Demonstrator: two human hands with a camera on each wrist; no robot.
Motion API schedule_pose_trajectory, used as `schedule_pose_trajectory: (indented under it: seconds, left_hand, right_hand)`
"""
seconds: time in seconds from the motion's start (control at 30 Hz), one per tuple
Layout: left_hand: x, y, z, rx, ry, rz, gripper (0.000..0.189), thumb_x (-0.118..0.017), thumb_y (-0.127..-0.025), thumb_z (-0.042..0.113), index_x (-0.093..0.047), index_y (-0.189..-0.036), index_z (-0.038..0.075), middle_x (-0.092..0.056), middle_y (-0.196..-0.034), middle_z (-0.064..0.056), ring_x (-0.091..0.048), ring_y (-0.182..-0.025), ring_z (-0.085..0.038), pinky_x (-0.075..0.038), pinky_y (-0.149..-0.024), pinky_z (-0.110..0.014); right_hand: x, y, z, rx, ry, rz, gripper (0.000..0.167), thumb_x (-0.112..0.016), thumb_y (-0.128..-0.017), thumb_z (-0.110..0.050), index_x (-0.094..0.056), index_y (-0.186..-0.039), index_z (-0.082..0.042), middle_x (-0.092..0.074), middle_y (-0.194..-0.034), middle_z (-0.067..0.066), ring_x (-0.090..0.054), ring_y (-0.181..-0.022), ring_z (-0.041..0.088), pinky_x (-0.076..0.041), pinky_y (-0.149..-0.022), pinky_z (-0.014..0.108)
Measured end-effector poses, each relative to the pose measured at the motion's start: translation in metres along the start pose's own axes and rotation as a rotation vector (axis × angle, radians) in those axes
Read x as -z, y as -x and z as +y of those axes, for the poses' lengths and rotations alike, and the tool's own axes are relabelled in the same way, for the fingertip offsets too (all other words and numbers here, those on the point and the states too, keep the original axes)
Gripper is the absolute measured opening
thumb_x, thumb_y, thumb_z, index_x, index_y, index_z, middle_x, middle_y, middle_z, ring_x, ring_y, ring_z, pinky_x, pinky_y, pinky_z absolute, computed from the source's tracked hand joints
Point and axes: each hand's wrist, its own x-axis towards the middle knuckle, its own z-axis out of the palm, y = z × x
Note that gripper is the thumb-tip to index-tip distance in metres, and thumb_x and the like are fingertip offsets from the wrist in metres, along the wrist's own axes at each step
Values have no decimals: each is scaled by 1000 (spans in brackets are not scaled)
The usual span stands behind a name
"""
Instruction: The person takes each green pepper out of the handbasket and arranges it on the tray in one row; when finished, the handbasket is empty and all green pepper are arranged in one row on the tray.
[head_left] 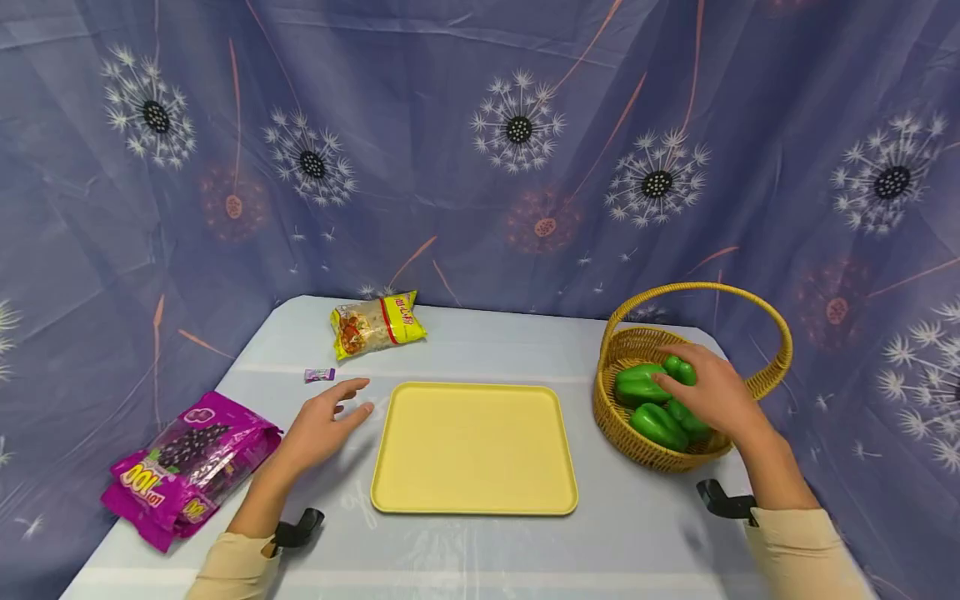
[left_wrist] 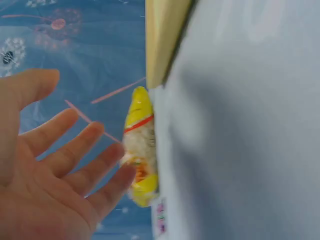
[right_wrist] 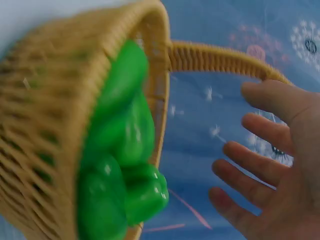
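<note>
My right hand is over the wicker basket, above several green bell peppers. In the right wrist view, the fingers of that hand are spread and apart from the peppers, with nothing in them. My left hand hovers above the table, left of the yellow tray. The left wrist view shows its fingers loosely extended, holding nothing. A shadow falls on the table below it.
A yellow food packet lies at the back left, with a small purple wrapped candy in front. At the far left is a large purple bag. The basket's tall handle arches up behind my right hand.
</note>
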Motion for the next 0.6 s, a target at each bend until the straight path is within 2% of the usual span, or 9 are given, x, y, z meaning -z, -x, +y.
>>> schedule_pose_trajectory:
  seconds: [0.13,0.23,0.37,0.5,0.6]
  left_hand:
    - [-5,-2,-9,50,61,-1,51,-58,-96,42,-49,-140,18,-47,-142,-12,-37,-133,-37,-32,-104,-59]
    - [-9,-3,-14,67,91,-26,51,-58,-96,40,-48,-141,18,-40,-149,-8,-29,-138,-36,-25,-108,-59]
    - [-14,-3,-22,72,92,-81,51,-59,-97,34,-47,-142,14,-34,-153,-7,-25,-139,-37,-21,-109,-60]
    - [-20,-2,-33,85,71,-133,52,-59,-96,35,-46,-142,13,-28,-155,-8,-17,-142,-37,-16,-110,-61]
    - [-25,-2,-39,45,32,-165,55,-62,-94,36,-46,-142,13,-26,-155,-12,-10,-142,-41,-10,-110,-63]
  right_hand:
    - [11,-3,13,-5,-4,-60,52,-62,-94,-38,-53,-136,-9,-45,-138,24,-37,-125,50,-32,-91,70]
    - [12,-1,22,10,14,-80,51,-64,-93,-37,-54,-134,-9,-47,-135,25,-39,-123,51,-34,-90,69]
    - [11,0,33,8,16,-98,53,-63,-93,-36,-52,-136,-6,-46,-135,27,-40,-120,52,-36,-88,69]
    - [12,-4,43,-29,5,-94,59,-63,-93,-36,-48,-138,-1,-43,-136,30,-38,-120,54,-34,-87,71]
    - [14,-7,50,-48,14,-101,63,-66,-91,-37,-47,-139,0,-43,-135,31,-38,-120,55,-34,-87,71]
